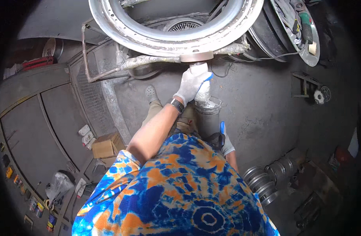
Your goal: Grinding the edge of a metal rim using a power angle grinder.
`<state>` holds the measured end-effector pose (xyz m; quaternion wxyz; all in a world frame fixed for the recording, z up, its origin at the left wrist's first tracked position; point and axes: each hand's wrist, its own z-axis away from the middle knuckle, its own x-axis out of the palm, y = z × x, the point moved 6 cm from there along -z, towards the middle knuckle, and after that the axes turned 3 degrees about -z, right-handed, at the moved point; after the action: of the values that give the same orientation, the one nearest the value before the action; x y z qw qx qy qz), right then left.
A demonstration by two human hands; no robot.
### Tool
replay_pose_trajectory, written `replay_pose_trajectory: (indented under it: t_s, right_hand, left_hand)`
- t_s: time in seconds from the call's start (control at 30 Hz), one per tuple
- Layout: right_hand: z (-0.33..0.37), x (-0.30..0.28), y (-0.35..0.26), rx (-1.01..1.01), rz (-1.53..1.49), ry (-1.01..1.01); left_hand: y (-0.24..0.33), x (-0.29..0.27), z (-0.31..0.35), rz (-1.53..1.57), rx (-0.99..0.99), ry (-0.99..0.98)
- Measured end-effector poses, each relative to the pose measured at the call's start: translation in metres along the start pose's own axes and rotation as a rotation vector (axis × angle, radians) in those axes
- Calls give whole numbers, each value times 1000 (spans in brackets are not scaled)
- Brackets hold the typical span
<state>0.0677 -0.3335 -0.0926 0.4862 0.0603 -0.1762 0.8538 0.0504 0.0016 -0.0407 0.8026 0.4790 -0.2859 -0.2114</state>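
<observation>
A large, bare-metal wheel rim ring rests on a pipe stand at the top of the view. Against its near edge sits the brown disc of a power grinder, whose neck is wrapped in white and whose body is a grey cylinder. My left hand, in a white and blue glove, is closed round the wrapped neck just behind the disc. Lower down, by my right hip, my right hand in a matching glove is at the black rear end of the grinder. Its fingers are partly hidden there.
The stand's pipe frame juts out left. At the upper right, a tray holds a green power tool with a trailing cord. Metal rims lie lower right; a cardboard box stands left.
</observation>
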Motion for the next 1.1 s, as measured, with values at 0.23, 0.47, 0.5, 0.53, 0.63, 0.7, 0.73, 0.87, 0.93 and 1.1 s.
replay_pose_trajectory:
  t_s: [0.23, 0.47, 0.5, 0.53, 0.63, 0.7, 0.73, 0.87, 0.93, 1.1]
  right_hand:
    - [-8, 14, 38, 37, -161, -41]
    - [-21, 72, 59, -24, -56, -75]
    - [-24, 81, 62, -24, -58, -83]
    - [-28, 85, 67, -19, -65, -94]
    - [-39, 96, 74, -61, -17, -70]
    - [-45, 104, 73, -107, 37, -36]
    - [-38, 123, 64, -108, 69, -61]
    - [-42, 138, 50, -216, 235, 9]
    - [-49, 135, 51, -229, 229, 3]
    - [-57, 106, 62, -99, 31, -149]
  left_hand:
    - [2, -23, 5, 34, -46, 45]
    - [17, -84, 22, -122, 37, 37]
    - [19, -93, 23, -157, 57, 39]
    - [23, -97, 25, -164, 59, 33]
    - [23, -111, 28, -61, -65, 41]
    - [27, -123, 27, -68, -55, 51]
    - [27, -132, 28, -83, -53, 55]
    - [38, -151, 29, 29, -74, 101]
    - [44, -152, 25, 40, -61, 120]
    - [29, -129, 24, -10, -90, 131]
